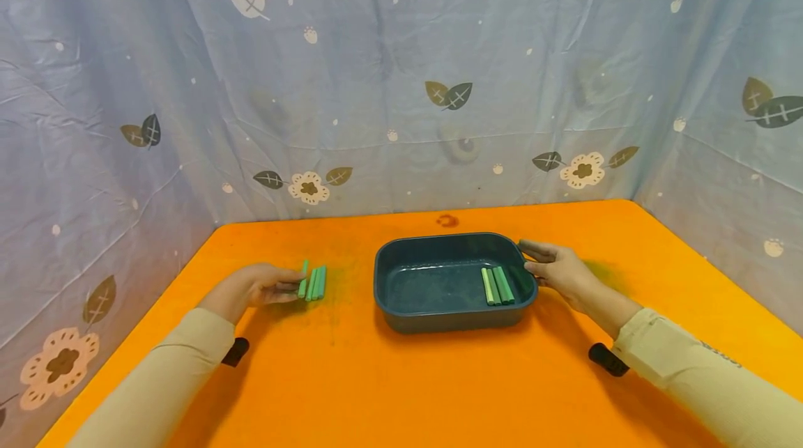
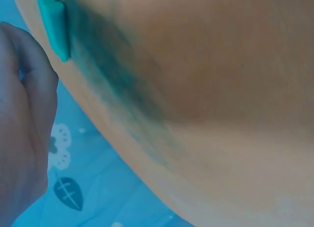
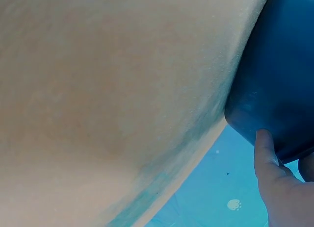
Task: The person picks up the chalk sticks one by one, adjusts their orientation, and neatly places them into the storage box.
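Note:
My left hand (image 1: 270, 283) is at the left of the table, its fingertips pinching the leftmost green chalk stick (image 1: 302, 289). Right beside that stick lies a small row of green chalk sticks (image 1: 316, 283). The left wrist view catches green chalk (image 2: 55, 28) past the curled fingers, with the fingertips outside the picture. At the right end of a dark blue-grey rectangular tub (image 1: 401, 321), my right hand (image 1: 567, 277) grips the wall, thumb at the rim and fingers against the outside. Several green chalk sticks (image 1: 498, 286) lie side by side inside the tub's right part.
An orange cloth covers the table (image 1: 439, 392), with green chalk smudges (image 1: 341, 288) near the left sticks and beyond the right hand. Patterned curtains (image 1: 389, 86) hang along the back and both sides. A reddish ring mark (image 1: 447, 221) shows behind the tub.

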`<state>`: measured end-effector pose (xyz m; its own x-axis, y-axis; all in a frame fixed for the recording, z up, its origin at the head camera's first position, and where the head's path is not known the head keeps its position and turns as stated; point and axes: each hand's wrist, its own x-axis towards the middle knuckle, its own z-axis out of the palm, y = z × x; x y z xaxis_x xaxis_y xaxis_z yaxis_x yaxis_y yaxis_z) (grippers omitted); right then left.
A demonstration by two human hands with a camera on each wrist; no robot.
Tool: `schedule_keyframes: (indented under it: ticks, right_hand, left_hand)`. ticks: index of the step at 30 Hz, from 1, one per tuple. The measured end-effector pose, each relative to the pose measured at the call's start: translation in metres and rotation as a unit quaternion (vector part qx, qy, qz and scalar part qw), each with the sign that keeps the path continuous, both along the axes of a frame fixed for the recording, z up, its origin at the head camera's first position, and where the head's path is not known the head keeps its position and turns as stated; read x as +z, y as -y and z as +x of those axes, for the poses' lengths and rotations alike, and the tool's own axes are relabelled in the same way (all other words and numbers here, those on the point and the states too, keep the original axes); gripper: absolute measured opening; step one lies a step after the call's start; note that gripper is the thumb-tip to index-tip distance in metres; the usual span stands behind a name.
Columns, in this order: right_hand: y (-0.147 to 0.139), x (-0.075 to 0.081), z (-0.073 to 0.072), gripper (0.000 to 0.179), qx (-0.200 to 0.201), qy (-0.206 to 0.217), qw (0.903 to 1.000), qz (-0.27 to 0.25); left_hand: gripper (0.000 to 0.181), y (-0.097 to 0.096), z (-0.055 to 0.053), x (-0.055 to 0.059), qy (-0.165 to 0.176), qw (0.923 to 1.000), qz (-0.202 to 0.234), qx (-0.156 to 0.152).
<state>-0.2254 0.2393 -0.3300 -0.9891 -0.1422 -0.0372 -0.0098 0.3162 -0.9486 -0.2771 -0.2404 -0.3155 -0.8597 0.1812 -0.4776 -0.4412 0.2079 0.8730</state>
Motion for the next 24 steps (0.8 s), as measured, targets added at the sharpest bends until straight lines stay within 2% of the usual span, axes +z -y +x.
schedule_keyframes:
  ticks: [9,14,24]
  right_hand:
    - [0.0,0.0,-0.001,0.055,-0.003,-0.001,1.0,0.003]
    - [-0.001,0.0,0.0,0.055,-0.002,0.0,1.0,0.005]
    - [-0.001,0.0,0.0,0.055,-0.001,-0.002,1.0,0.006]
  left_hand:
    - [0.037,-0.017,0.011,0.004,0.002,0.9998,0.021,-0.003]
    - [0.028,-0.028,0.015,0.006,0.0,0.9996,0.026,-0.01]
    - [0.016,-0.047,0.017,0.015,0.004,0.9981,0.039,-0.049]
